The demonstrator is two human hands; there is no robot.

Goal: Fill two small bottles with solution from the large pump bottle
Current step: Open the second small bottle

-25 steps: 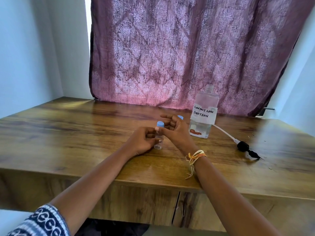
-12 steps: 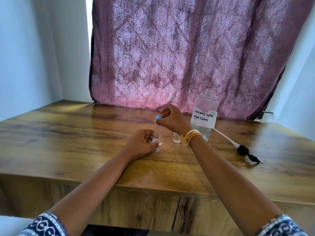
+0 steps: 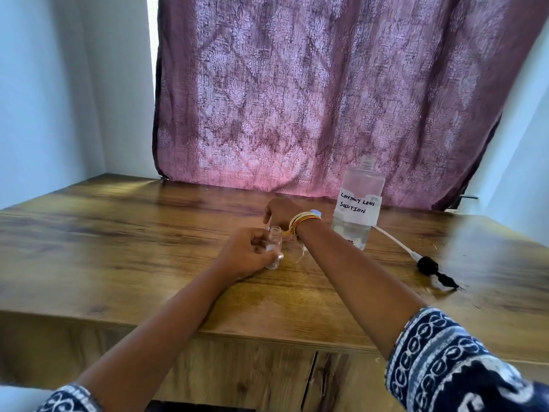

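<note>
My left hand [image 3: 252,251] grips a small clear bottle [image 3: 274,246] that stands on the wooden table [image 3: 118,233] with its neck uncapped. My right hand [image 3: 280,211] is lowered toward the table just behind it, back toward me, so its fingertips and anything in them are hidden. Behind my right wrist shows the blue cap of a second small bottle [image 3: 315,212]. The large clear bottle [image 3: 358,209], labelled contact lens solution, stands to the right with an open neck. Its black pump head [image 3: 427,264] lies on the table with its white tube [image 3: 395,239].
A purple patterned curtain [image 3: 326,99] hangs along the back of the table. Pale walls close in on the left and right. The table's front edge [image 3: 267,337] runs under my forearms.
My right hand lifted the blue cap off the small bottle, then moved back and down toward the table behind it. My left hand kept hold of the bottle.
</note>
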